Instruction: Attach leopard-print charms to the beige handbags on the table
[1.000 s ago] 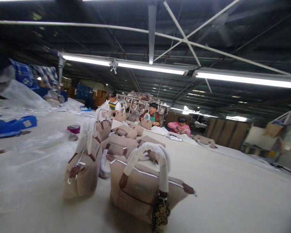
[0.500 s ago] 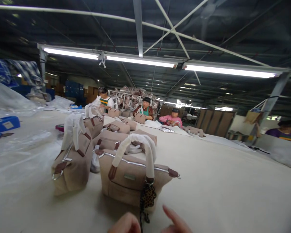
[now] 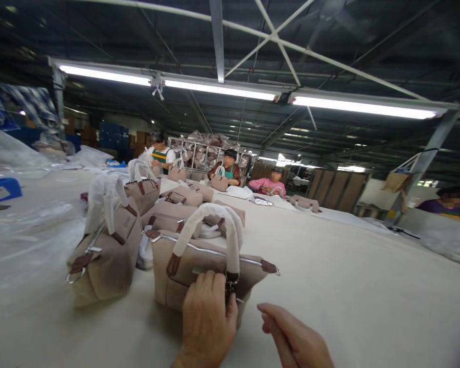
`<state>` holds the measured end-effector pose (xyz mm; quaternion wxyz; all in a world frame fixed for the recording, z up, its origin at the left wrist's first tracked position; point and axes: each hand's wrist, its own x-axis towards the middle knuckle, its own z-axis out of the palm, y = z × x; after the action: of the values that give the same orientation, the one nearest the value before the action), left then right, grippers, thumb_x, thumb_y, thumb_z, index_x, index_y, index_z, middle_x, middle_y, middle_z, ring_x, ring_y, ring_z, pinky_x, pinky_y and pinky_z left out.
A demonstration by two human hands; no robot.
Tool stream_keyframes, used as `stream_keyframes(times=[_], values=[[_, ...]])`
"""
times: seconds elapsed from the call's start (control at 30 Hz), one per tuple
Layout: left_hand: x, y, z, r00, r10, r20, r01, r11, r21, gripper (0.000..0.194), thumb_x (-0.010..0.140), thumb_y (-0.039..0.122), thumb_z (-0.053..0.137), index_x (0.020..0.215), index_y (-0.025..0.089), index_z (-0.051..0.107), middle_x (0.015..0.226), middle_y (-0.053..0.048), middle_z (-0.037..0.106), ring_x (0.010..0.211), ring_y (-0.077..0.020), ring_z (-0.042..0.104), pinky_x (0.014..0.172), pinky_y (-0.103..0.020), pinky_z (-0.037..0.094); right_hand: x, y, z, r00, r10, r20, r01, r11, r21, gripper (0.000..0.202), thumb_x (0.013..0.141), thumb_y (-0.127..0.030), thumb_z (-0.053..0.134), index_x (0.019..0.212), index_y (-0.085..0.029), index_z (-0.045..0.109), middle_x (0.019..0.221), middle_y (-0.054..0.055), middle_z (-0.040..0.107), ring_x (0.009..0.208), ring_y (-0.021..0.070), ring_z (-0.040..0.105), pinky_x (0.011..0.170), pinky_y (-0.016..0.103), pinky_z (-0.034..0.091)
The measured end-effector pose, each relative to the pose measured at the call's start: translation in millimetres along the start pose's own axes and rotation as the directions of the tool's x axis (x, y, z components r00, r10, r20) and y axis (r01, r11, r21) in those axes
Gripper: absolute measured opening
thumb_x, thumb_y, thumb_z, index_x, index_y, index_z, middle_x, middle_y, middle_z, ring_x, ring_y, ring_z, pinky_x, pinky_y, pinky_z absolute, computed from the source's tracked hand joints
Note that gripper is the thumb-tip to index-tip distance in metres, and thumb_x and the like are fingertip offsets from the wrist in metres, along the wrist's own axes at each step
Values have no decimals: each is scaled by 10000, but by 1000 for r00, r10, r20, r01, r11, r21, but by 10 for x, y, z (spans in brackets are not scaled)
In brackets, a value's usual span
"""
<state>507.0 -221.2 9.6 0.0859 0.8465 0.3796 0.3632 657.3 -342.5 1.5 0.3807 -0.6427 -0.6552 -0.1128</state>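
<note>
A beige handbag (image 3: 172,286) with brown leather trim and a silver zip stands upright on the table before me. Its handles (image 3: 235,237) are wrapped in white paper. My left hand (image 3: 209,317) is closed at the bag's front, just below the right handle base, around the leopard-print bag charm hanging there. Most of the charm is hidden by my fingers; only its dark clip (image 3: 231,286) shows. To the right of the bag, apart from it, my right hand (image 3: 295,332) has its fingers drawn together, and whatever they may hold is hidden.
Another beige handbag (image 3: 107,255) stands close on the left, with several more behind. Clear plastic sheeting (image 3: 30,225) and a blue bin (image 3: 2,191) lie at the left. Several people work across the white table (image 3: 348,286), one in a pink top (image 3: 268,185).
My left hand has come up from the bottom edge and closed around the charm. My right hand has risen slightly to the right, its fingers now together. The view has shifted a little.
</note>
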Motion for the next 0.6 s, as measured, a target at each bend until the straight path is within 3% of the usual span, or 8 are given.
stream_keyframes(times=[0.17, 0.33, 0.6], values=[[29, -38, -68, 1000, -4, 5, 4, 998, -68, 155, 896, 207, 433, 813, 229, 563, 839, -84, 645, 833, -270, 616, 718, -390, 416, 125, -94, 30, 994, 95, -62, -91, 994, 53, 226, 994, -380, 439, 951, -265, 629, 677, -40, 670, 583, 108, 650, 576, 160, 505], [50, -87, -152, 995, -23, 98, 39, 985, -167, 142, 876, 166, 443, 820, 238, 552, 853, -54, 661, 829, -240, 630, 712, -340, 401, 196, -122, 106, 983, 163, -85, -153, 982, 110, 254, 999, -392, 421, 909, -251, 611, 657, -41, 646, 565, 117, 612, 567, 195, 464], [33, -121, -192, 986, -89, 141, 140, 904, -405, 70, 833, 234, 440, 836, 242, 510, 820, -24, 633, 787, -214, 604, 716, -318, 402, 195, -38, 212, 994, 96, -60, -88, 988, 125, 217, 997, -331, 430, 893, -246, 601, 654, -53, 650, 551, 102, 607, 540, 174, 454]])
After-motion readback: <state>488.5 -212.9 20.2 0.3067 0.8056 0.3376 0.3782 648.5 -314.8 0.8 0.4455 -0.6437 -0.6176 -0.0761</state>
